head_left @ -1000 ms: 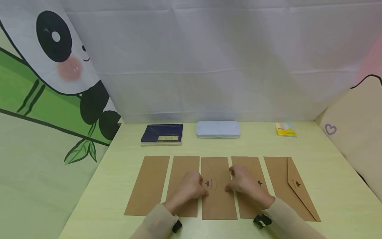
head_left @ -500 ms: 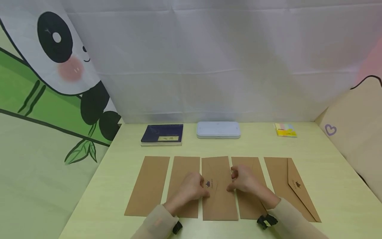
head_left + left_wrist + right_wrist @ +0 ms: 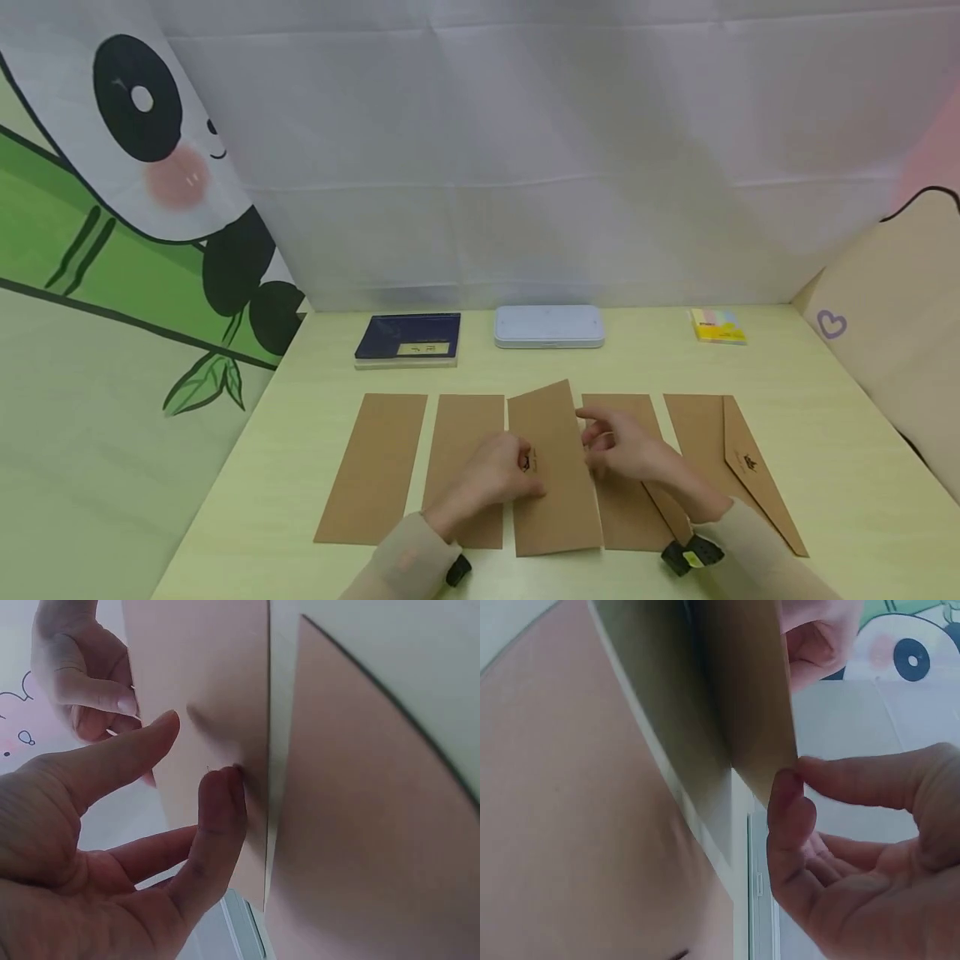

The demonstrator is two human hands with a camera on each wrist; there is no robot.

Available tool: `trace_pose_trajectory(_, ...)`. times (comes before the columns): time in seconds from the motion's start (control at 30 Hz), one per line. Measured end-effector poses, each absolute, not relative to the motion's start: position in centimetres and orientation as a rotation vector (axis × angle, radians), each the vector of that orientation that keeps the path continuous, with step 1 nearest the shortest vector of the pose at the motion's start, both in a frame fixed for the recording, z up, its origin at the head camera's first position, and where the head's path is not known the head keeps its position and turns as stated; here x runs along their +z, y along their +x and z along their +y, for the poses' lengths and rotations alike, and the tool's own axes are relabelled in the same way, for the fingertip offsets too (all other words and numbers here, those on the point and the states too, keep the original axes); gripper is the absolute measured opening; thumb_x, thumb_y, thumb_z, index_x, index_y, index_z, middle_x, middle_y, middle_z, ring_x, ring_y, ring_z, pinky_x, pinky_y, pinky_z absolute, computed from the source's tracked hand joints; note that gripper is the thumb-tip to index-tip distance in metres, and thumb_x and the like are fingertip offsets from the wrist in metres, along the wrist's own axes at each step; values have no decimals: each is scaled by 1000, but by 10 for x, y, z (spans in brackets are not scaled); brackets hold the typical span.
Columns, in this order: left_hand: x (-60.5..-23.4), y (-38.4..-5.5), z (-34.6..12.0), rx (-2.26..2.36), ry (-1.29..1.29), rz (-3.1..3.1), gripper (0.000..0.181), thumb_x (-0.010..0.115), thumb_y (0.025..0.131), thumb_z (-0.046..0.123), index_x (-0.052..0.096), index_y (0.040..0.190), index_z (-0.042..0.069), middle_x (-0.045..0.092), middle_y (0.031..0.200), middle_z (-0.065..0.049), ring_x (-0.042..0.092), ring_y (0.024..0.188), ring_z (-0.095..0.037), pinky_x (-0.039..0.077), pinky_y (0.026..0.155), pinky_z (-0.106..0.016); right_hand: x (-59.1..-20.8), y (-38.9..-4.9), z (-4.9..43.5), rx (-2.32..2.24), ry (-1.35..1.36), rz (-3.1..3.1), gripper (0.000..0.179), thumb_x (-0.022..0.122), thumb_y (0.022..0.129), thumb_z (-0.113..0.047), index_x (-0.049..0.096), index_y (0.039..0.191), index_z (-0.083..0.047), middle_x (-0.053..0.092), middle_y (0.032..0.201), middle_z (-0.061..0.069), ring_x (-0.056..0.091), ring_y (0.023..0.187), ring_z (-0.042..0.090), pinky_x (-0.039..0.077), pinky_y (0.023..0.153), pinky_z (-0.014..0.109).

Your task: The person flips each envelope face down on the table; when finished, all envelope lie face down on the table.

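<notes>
Several brown paper envelopes lie side by side in a row on the table. The middle envelope [image 3: 555,508] has its right edge raised and tilts up toward the left. My right hand [image 3: 626,450] pinches that raised edge between thumb and fingertip, seen closely in the right wrist view. Over the envelope's left side is my left hand [image 3: 491,475], its thumb and fingers loosely bent at the surface and partly covering a crown print. In the left wrist view, the left thumb and fingertips stay apart from each other, with no edge between them. Whether they touch the paper, I cannot tell.
Flanking it are a left neighbour envelope [image 3: 471,417] and a right neighbour envelope [image 3: 622,517]. The far right envelope [image 3: 705,450] shows a slanted flap. Behind stand a dark blue notebook [image 3: 405,333], a pale case [image 3: 549,325] and a colourful sticky-note pack [image 3: 717,326].
The middle envelope's right edge has risen from the table and its top corner has swung up. My right hand has shifted slightly right; my left hand has moved slightly right.
</notes>
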State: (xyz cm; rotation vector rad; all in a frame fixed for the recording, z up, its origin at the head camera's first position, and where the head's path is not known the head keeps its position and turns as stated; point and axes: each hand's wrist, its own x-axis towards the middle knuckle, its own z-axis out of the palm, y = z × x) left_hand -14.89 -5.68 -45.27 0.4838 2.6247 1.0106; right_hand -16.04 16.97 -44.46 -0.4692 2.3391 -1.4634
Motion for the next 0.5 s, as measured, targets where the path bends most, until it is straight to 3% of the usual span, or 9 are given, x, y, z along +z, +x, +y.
trace_pose_trajectory(0.33,-451,-152,-54,1056,549,2610,35,87,66,18,54,65,7,35,55,7,31,48,-6,22,44,-24,-444,-163,183,-1629,-660,2173,66,66,83,9,33,140,11,59,103,21,63,89,32,51,75,32)
trace_pose_trajectory(0.43,-450,-154,-54,1077,557,2595,32,87,66,17,62,78,2,38,58,3,33,51,-7,24,45,-25,-446,-164,185,-1656,-691,2123,67,69,83,5,33,140,9,59,106,22,63,92,34,51,77,32)
trace_pose_trajectory(0.5,-449,-155,-53,1097,554,2578,38,88,66,17,68,93,-1,50,65,0,40,56,-8,31,48,-24,-447,-165,186,-1664,-699,2102,67,70,84,2,35,140,7,59,109,23,63,94,36,51,78,33)
